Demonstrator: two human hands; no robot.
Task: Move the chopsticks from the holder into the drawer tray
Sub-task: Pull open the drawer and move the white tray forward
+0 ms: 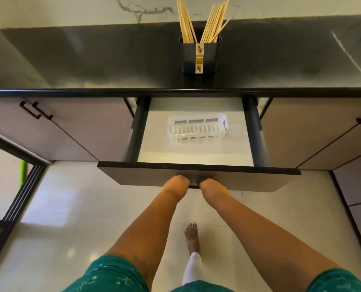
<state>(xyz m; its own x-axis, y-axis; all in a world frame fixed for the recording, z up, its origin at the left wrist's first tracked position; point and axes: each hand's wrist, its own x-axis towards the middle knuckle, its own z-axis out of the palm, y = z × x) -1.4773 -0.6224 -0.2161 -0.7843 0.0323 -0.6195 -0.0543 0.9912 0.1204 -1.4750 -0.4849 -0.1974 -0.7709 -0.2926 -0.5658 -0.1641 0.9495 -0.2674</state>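
Several wooden chopsticks (205, 22) stand in two bunches in a black holder (199, 57) on the dark counter, near its front edge. Below it a drawer (198, 168) is pulled out. A white slotted tray (197, 128) lies empty on the drawer's pale floor. My left hand (176, 183) and my right hand (210, 185) are side by side on the drawer's front panel, fingers curled under its handle and hidden from sight.
The dark counter (91, 60) runs the full width, with a marble wall behind. Closed cabinet doors with black handles (35, 110) flank the drawer. A glossy tiled floor lies below, with my bare foot (192, 237) on it. A dark door frame stands at the left.
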